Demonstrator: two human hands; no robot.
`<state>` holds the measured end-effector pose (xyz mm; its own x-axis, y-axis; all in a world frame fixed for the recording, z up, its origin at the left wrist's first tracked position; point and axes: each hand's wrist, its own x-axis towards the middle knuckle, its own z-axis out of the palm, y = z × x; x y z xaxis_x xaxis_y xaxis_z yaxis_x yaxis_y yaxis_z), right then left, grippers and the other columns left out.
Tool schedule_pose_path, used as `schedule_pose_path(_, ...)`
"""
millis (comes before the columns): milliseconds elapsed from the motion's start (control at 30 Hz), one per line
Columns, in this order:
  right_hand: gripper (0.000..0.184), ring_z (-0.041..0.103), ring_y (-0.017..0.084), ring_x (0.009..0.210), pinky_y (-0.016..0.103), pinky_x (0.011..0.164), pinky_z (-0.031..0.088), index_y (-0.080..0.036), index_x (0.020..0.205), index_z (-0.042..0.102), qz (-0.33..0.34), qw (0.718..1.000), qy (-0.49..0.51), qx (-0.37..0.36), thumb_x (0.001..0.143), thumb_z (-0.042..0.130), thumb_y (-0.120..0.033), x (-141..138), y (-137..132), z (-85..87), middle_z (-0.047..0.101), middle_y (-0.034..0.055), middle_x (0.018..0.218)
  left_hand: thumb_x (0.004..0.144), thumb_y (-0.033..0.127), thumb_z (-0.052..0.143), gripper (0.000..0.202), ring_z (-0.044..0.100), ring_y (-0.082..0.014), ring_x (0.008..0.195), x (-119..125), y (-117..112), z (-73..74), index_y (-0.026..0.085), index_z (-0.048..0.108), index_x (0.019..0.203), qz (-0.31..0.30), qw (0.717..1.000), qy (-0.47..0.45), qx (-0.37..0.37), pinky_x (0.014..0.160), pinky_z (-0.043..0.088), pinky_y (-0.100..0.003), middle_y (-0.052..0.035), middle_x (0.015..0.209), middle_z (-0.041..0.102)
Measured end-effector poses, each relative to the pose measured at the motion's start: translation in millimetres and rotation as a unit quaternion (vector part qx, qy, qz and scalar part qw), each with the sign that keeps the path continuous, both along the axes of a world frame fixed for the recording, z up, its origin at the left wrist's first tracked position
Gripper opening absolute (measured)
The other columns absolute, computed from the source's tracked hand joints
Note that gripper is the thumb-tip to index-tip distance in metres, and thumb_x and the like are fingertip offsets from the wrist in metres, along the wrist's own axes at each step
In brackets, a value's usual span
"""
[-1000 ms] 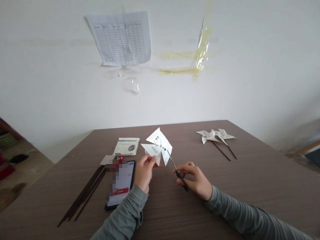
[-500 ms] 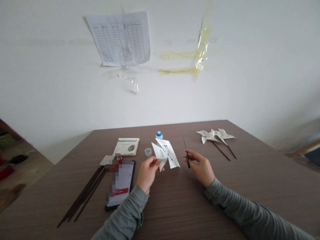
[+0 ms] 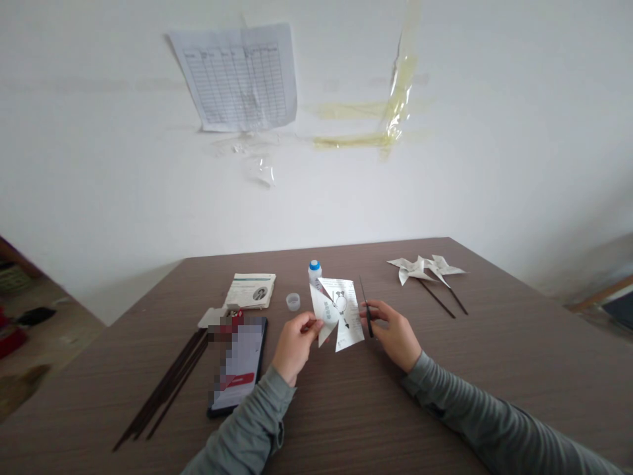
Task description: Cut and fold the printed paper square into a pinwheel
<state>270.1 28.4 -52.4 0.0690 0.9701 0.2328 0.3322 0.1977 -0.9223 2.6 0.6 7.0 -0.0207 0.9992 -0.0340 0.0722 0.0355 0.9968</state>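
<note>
Hanging just above the desk [image 3: 445, 396] near its middle, the printed paper [image 3: 341, 313] is a white piece with pointed flaps and a small dark drawing on it. The left hand [image 3: 294, 343] pinches it at its lower left edge, fingers [image 3: 312, 324] clenched on the sheet. The right hand [image 3: 393, 330] is just beside the paper's right edge, its fingers wrapped round the handles of the scissors [image 3: 366, 309]. The thin dark blades stand up and away from the person, and they look closed, though they are too slim to be sure.

I judge the step in hand to be cutting or trimming the paper, with the blades off the sheet for now. Another cut would call for the blades to open and meet a chosen edge while the left hand holds the sheet taut.

Behind the paper stands a small glue bottle [image 3: 314, 269] with a blue collar, and its clear cap [image 3: 293, 301] lies apart to the left. Further left are a booklet [image 3: 250, 290], a phone [image 3: 237, 366] lying face up, and a bundle of dark sticks [image 3: 163, 386]. Well apart on the right, two paper pinwheels [image 3: 425, 267] lie on their sticks. On the wall hang a ruled sheet [image 3: 240, 76] and strips of yellowed tape [image 3: 390, 105].
</note>
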Motion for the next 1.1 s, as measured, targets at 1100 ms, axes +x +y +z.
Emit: schedule_pose_path(1100,0.050,0.086,0.032,0.083,0.050,0.089,0.075,-0.025,0.121,0.089,0.014,0.995,0.095,0.013,0.081,0.093,-0.055,-4.2,-1.9,0.8,0.086,0.0030,0.083,0.078,0.037,0.111,0.037,0.099,-0.0353,0.091,3.8,-1.8,-1.2,0.019,0.092,0.103,0.026,0.998,-0.048,-0.015,0.039,0.035,-0.018,-0.0142,0.098,0.099)
